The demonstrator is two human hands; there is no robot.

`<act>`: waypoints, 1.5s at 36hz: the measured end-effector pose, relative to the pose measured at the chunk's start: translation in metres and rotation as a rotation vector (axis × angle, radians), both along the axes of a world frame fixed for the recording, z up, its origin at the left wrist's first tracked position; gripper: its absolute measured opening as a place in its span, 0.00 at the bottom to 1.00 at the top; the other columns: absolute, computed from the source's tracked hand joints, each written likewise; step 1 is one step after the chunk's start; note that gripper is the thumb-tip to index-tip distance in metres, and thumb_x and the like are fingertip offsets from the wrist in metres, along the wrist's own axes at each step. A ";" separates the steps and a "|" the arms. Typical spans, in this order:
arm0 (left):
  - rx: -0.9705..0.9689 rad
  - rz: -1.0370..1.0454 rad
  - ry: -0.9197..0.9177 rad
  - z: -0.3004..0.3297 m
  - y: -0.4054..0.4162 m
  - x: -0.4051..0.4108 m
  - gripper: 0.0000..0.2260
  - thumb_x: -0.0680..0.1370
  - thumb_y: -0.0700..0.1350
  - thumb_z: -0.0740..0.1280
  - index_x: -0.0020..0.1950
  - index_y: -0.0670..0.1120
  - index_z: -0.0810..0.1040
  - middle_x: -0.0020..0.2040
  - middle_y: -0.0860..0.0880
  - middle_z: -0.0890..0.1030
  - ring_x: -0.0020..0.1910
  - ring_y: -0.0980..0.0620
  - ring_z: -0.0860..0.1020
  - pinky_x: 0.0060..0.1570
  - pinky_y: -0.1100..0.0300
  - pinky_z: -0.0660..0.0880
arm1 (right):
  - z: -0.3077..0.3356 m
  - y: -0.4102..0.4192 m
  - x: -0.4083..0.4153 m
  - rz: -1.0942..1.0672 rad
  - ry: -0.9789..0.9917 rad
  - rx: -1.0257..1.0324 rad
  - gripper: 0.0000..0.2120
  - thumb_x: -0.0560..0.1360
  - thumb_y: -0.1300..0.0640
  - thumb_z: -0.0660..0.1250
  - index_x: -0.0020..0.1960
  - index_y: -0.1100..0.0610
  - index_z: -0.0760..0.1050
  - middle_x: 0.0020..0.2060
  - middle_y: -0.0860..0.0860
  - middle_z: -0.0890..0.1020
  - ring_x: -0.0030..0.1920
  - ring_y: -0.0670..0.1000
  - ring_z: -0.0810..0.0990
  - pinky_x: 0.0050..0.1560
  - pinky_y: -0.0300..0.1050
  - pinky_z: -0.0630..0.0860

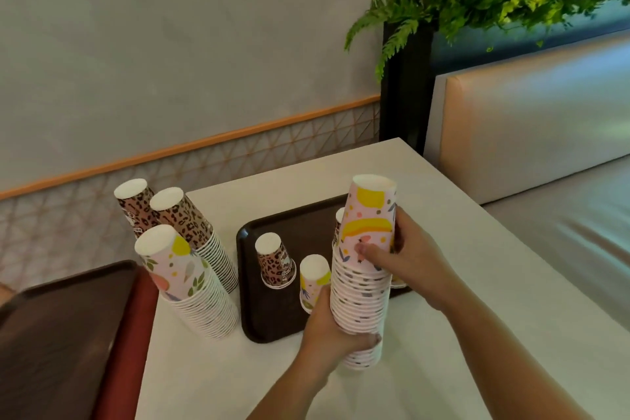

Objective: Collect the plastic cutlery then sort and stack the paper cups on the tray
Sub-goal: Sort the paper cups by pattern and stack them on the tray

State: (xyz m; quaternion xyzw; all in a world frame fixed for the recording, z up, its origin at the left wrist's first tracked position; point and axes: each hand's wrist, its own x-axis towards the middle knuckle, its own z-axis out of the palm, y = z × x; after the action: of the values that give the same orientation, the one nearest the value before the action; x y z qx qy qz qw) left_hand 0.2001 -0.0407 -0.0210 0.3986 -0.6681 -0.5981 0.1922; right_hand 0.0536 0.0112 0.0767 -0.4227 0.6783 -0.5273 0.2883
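**Tall floral cup stack held in both hands at the tray's near right corner**

Over the near right corner of the tray point(252, 300), the person is holding a tall stack of upturned floral paper cups point(363, 283). The left hand point(327, 331) is gripping the lower rims, its fingers curling around the front of the stack near the base. The right hand point(405, 259) is wrapping the top cup, thumb pressing on the printed side and fingers curling behind it. Whether the stack's base is resting on the white table point(443, 215) or hanging just above it, I cannot tell.

On the tray, a single leopard-print cup point(275, 261) and a single floral cup point(313, 278) are standing upside down, just beside each other; another cup is peeking out behind the held stack. Off the tray's left edge, a second floral stack point(191, 283) and two leopard-print stacks point(191, 228) are standing close together on the table. No plastic cutlery is showing.

Judging by look, the stack is light but tall and loosely nested, so it is likely to bend or slip apart in the middle. Paper walls crush easily; the rolled rims are stiffer. Taking hold low at the rims with one hand while steadying the top with the other seems the safest grip, keeping the column upright.
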 end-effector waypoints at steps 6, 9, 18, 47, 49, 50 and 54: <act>0.017 0.088 0.033 0.001 0.003 -0.018 0.38 0.49 0.50 0.78 0.57 0.58 0.70 0.57 0.56 0.80 0.56 0.60 0.77 0.55 0.63 0.75 | 0.006 -0.011 -0.024 0.081 0.011 -0.010 0.21 0.68 0.53 0.73 0.57 0.43 0.69 0.49 0.39 0.80 0.48 0.36 0.79 0.40 0.28 0.76; 0.018 0.144 0.030 -0.003 0.005 -0.025 0.38 0.48 0.50 0.78 0.57 0.58 0.70 0.57 0.54 0.80 0.57 0.57 0.78 0.59 0.55 0.75 | 0.006 -0.015 -0.032 0.137 0.010 -0.001 0.22 0.68 0.54 0.73 0.57 0.42 0.67 0.49 0.38 0.79 0.48 0.35 0.78 0.40 0.27 0.75; 0.012 0.231 -0.001 -0.007 0.014 -0.035 0.40 0.47 0.53 0.76 0.57 0.60 0.67 0.58 0.57 0.78 0.57 0.59 0.76 0.57 0.61 0.73 | 0.003 -0.021 -0.039 0.258 0.005 0.006 0.24 0.69 0.53 0.73 0.61 0.45 0.67 0.52 0.40 0.79 0.50 0.36 0.78 0.44 0.29 0.76; -0.025 0.289 -0.050 -0.021 0.010 -0.024 0.37 0.49 0.54 0.76 0.55 0.63 0.66 0.56 0.60 0.77 0.55 0.58 0.76 0.55 0.60 0.74 | 0.016 -0.040 -0.075 -0.229 -0.365 -0.418 0.22 0.69 0.55 0.70 0.61 0.57 0.69 0.54 0.51 0.80 0.55 0.50 0.80 0.53 0.45 0.77; -0.028 0.297 -0.043 -0.022 0.009 -0.023 0.38 0.49 0.53 0.77 0.55 0.63 0.66 0.56 0.60 0.77 0.56 0.59 0.76 0.55 0.58 0.75 | -0.003 -0.042 -0.083 -0.302 -0.170 -0.304 0.23 0.71 0.57 0.71 0.63 0.54 0.68 0.56 0.50 0.78 0.55 0.49 0.78 0.54 0.45 0.75; -0.030 0.299 -0.037 -0.022 0.009 -0.023 0.38 0.49 0.53 0.77 0.55 0.63 0.66 0.56 0.60 0.77 0.56 0.59 0.76 0.55 0.59 0.75 | -0.014 -0.043 -0.085 -0.307 -0.082 -0.231 0.24 0.70 0.57 0.71 0.62 0.52 0.67 0.56 0.49 0.78 0.55 0.48 0.77 0.54 0.44 0.74; -0.036 0.296 -0.011 -0.021 0.009 -0.023 0.36 0.49 0.54 0.76 0.55 0.61 0.67 0.54 0.61 0.78 0.53 0.64 0.76 0.52 0.65 0.74 | -0.055 -0.042 -0.084 -0.230 0.106 -0.033 0.25 0.66 0.55 0.75 0.60 0.53 0.70 0.54 0.49 0.79 0.53 0.50 0.78 0.52 0.47 0.75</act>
State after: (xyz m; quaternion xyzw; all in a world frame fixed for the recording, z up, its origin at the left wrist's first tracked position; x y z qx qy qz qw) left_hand 0.1769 -0.0317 -0.0423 0.4927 -0.6136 -0.5489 0.2817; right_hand -0.0305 -0.0308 0.0215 -0.3740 0.7277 -0.5452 0.1826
